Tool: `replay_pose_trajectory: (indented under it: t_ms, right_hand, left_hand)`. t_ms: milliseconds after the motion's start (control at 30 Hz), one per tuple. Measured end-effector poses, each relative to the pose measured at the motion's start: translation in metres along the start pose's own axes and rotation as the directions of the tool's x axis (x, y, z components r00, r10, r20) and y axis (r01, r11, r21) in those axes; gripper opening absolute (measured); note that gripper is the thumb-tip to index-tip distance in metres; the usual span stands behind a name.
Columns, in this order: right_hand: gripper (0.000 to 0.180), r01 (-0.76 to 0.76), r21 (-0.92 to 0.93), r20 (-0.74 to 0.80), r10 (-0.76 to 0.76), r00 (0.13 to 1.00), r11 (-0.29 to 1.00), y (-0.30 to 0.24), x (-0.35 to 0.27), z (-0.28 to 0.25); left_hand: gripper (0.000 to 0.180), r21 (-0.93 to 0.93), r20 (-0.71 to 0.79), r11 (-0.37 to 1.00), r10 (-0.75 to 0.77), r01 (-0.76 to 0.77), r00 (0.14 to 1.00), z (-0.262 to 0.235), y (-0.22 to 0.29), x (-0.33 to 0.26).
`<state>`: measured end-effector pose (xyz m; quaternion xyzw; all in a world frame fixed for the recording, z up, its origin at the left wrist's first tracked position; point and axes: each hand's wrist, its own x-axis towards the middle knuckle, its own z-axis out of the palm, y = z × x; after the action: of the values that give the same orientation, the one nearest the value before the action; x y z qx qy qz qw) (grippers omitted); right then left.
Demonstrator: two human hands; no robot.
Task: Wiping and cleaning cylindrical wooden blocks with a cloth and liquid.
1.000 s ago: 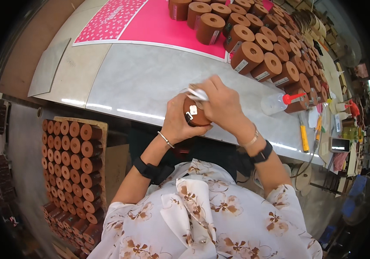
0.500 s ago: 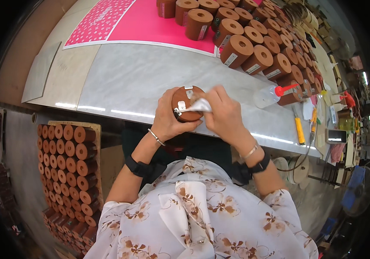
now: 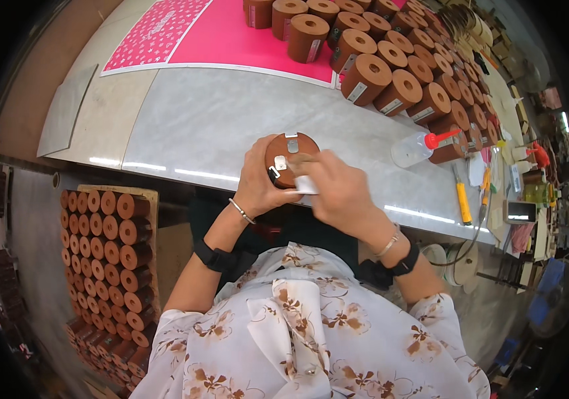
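Observation:
My left hand (image 3: 262, 178) wraps round the left side of a brown wooden cylinder (image 3: 306, 145) close to the table's front edge. Its round face is turned up to me and carries small silver metal plates, with a black piece at the lower left rim. Against the right of that face, my right hand (image 3: 341, 193) presses a white cloth (image 3: 306, 185) between thumb and fingers. The hand is slightly blurred and hides part of the face. The cloth lies over the lower right rim.
Many brown cylinders with round holes (image 3: 366, 76) stand at the back right, some on a pink sheet (image 3: 231, 40). A clear bottle with a red nozzle (image 3: 411, 150) and a yellow-handled tool (image 3: 462, 202) lie right. More cylinders (image 3: 108, 253) are stacked low left.
My right hand has moved down over the cylinder's face with the cloth, which now lies lower at the rim. My left hand keeps its hold on the cylinder.

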<state>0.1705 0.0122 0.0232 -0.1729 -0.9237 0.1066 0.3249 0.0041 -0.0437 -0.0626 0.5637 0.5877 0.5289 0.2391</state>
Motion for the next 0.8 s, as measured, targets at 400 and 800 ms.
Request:
replay_pose_trajectory:
  t_ms: [400, 800]
  right_hand:
    - [0.011, -0.364, 0.051, 0.045, 0.362, 0.931, 0.93, 0.058, 0.011, 0.002]
    - [0.023, -0.045, 0.169, 0.022, 0.042, 0.999, 0.985, 0.007, 0.036, 0.007]
  left_hand:
    - [0.085, -0.032, -0.023, 0.995, 0.096, -0.096, 0.995, 0.002, 0.015, 0.008]
    - [0.083, 0.131, 0.053, 0.913, 0.383, -0.386, 0.922, -0.005, 0.003, 0.013]
